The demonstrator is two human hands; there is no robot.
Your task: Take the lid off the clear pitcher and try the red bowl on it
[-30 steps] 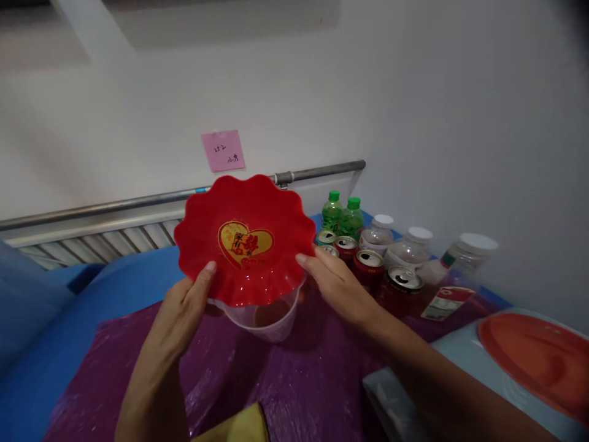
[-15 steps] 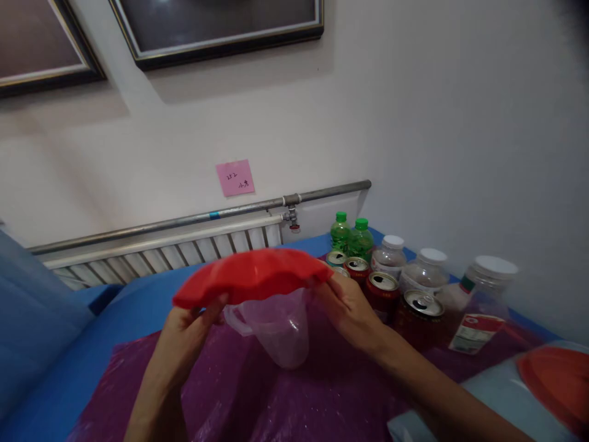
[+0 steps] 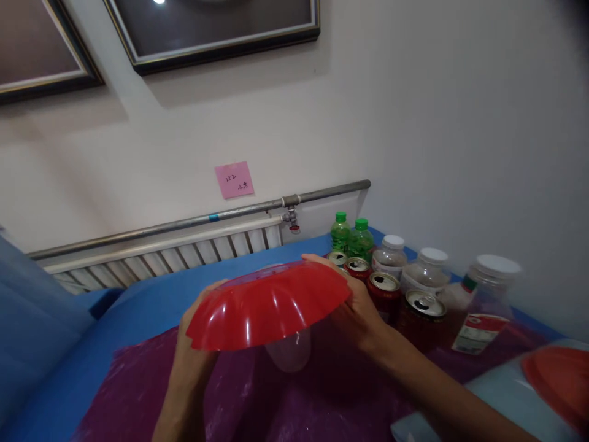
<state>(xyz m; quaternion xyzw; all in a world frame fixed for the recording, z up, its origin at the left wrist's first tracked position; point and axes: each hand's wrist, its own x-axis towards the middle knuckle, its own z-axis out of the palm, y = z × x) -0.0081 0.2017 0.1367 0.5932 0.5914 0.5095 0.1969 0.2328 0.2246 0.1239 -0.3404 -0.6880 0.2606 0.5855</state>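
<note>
A shiny red plastic bowl point(image 3: 267, 307) with a wavy, fluted side is held up between my two hands, tilted so its outer side faces me. My left hand point(image 3: 191, 331) grips its left edge, the fingertips hidden behind it. On the right edge my right hand point(image 3: 356, 307) is closed, with fingers reaching over the far side. Below and behind the bowl stands a translucent plastic jug point(image 3: 291, 353), mostly covered by it; only its lower part shows clearly. The jug is on a purple plastic sheet point(image 3: 248, 405).
Right of my right hand stand several opened drink cans point(image 3: 384, 288), two green-capped bottles point(image 3: 361, 239) and clear white-lidded jars point(image 3: 426, 270). A pale blue container with a red part point(image 3: 559, 380) sits at lower right. Behind the blue-covered table point(image 3: 175, 282) are a radiator point(image 3: 221, 248) and pipe.
The red bowl has tipped, showing its glossy fluted side, and come slightly lower and to the right. It now covers more of the jug. Both hands have shifted their hold along its edges.
</note>
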